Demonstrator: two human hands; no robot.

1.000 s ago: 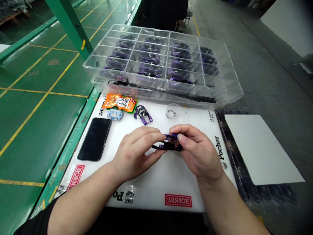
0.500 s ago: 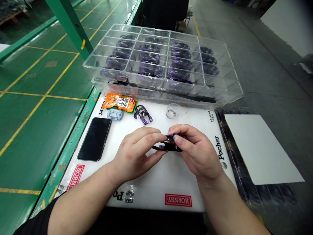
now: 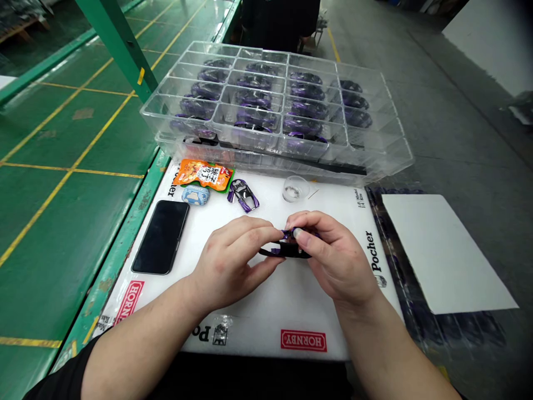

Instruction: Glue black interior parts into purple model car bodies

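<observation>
Right hand (image 3: pixel 341 261) — thumb (image 3: pixel 318 246) shifted left | grip: pinching 1 purple-black part (image 3: pixel 288 250) | left hand (image 3: pixel 229 258) — likewise

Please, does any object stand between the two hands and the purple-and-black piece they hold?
Nothing visible does: the left hand and right hand both touch the purple-and-black piece directly. Another purple part lies farther forward, not in between.
</observation>
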